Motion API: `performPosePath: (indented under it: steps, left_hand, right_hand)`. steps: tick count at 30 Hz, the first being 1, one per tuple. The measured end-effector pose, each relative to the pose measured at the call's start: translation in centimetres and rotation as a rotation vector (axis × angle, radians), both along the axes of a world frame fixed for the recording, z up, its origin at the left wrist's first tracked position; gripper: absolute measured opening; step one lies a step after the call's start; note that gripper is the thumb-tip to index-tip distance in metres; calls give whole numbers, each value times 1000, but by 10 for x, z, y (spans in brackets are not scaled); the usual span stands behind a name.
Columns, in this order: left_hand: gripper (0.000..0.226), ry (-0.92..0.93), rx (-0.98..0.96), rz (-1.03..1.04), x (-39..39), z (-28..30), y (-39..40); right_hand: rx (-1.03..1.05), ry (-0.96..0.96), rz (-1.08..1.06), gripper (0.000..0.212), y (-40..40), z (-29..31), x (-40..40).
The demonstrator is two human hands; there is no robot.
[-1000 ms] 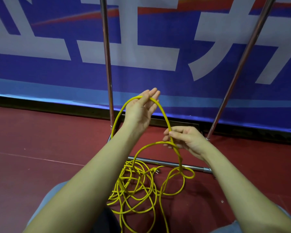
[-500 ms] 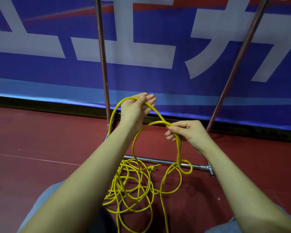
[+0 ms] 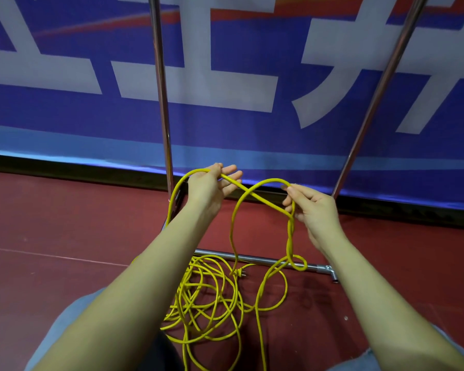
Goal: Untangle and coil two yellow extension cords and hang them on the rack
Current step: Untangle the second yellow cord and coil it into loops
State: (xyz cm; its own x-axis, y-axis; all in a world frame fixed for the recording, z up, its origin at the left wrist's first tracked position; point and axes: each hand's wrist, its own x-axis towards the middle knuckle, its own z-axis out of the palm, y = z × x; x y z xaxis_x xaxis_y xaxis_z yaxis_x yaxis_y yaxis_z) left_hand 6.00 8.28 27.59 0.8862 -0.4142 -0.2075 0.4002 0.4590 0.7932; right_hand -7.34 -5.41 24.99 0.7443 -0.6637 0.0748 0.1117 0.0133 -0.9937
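A blue banner [image 3: 239, 124] (large white characters) stands behind a dark red floor [image 3: 65, 223].

The scene is evenly and fairly brightly lit from above, so that only soft, faint shadows are cast on the red floor [image 3: 65, 226] beneath the tangled yellow cord [image 3: 212, 298] and the forearms, and a thin bright band of reflected light is seen along the foot of the blue banner [image 3: 252, 129]. Narrow highlights are picked up on the metal rack poles [image 3: 161, 84], without harsh glare. Wide-angle distortion is shown towards the edges, where the poles are splayed outward and the forearms are stretched, while the centre is kept reasonably sharp and the banner lettering is rendered slightly soft.
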Motion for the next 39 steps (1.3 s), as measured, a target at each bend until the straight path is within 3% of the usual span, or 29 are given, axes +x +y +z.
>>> performPosePath:
  steps: [6, 9, 12, 17, 20, 22, 28, 34, 39]
  left_hand:
    - [14, -7, -37, 16, 4, 6, 2]
    - [11, 4, -42, 21, 0, 9, 2]
    - [12, 34, -85, -22, -3, 15, 1]
    - [15, 109, -152, -120, -11, 31, -1]
    - [16, 149, -222, -79, -7, 32, 2]
    - [18, 132, -282, -62, -6, 28, 2]
    - [10, -218, -10, -314, -29, 11, -8]
    - [16, -107, -75, -298, -28, 17, -4]
    - [11, -19, -75, -261, -25, 27, 3]
  right_hand:
    - [162, -114, 245, 23, 7, 10, 0]
    - [14, -18, 182, 37, 3, 5, 0]
    - [-146, 73, 237, 16, 2, 1, -1]
    - [-247, 288, 464, 20, 5, -9, -3]
    - [-309, 267, 441, 15, 6, -9, -2]
    - [-195, 216, 396, 15, 8, -8, -2]
    - [-40, 167, 348, 12, 11, 2, -1]
    - [97, 155, 419, 16, 8, 0, -2]
    - [-25, 152, 199, 16, -1, -7, 2]
